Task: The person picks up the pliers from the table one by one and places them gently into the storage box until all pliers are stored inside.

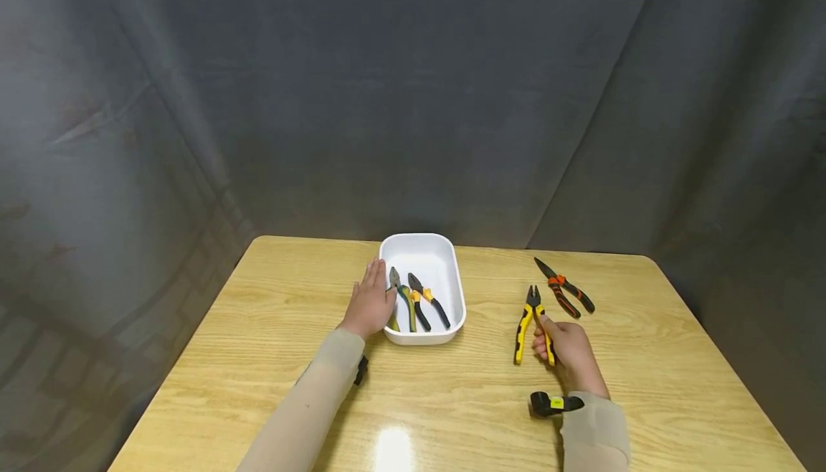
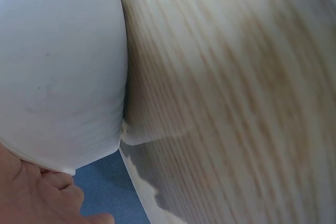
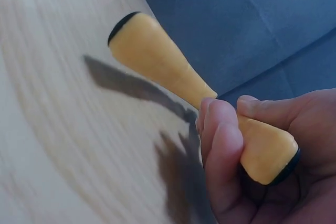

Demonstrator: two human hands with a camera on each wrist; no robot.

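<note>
My right hand (image 1: 568, 346) grips one handle of a pair of yellow-and-black pliers (image 1: 521, 332), whose handles are spread and whose jaws point to the far side. In the right wrist view, fingers and thumb wrap that yellow handle (image 3: 268, 153); the other handle (image 3: 152, 51) sticks out free over its shadow. My left hand (image 1: 371, 303) rests on the left rim of a white plastic box (image 1: 460, 300), fingers extended along it. Inside the box lie green-and-yellow pliers (image 1: 404, 296), partly hidden by the hand, and orange-and-black pliers (image 1: 424, 300).
Red-and-black pliers (image 1: 563, 287) lie on the wooden table (image 1: 464, 400), just beyond my right hand. The box stands near the table's far edge, with a grey curtain (image 1: 413, 99) behind it.
</note>
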